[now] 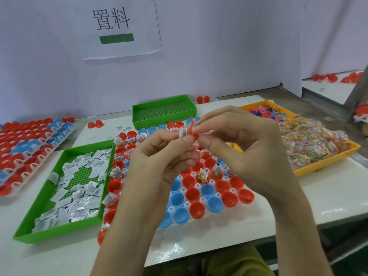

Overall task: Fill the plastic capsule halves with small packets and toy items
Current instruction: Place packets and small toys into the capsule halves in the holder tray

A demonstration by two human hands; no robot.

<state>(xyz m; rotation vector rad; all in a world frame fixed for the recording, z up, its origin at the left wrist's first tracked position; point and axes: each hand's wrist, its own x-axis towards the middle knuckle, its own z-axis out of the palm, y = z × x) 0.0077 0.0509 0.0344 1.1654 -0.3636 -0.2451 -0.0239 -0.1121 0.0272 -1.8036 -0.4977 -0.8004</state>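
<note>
Both hands are raised above a white holder tray [218, 195] of red and blue capsule halves [207, 191]. My left hand [159, 156] pinches a small white printed packet [183, 133] between thumb and fingers. My right hand [239, 144] pinches a small orange toy piece [191, 130] right next to the packet. Several capsule halves hold clear bags of coloured beads [203, 177]; others are empty. The hands hide the middle of the tray.
A green tray [29, 230] of white packets lies at left. An empty green tray [165, 112] stands behind. Yellow trays at right hold bead bags [314, 144] and small coloured toys [266, 111]. Stacked capsule trays [29, 144] sit far left. The table's front edge is close.
</note>
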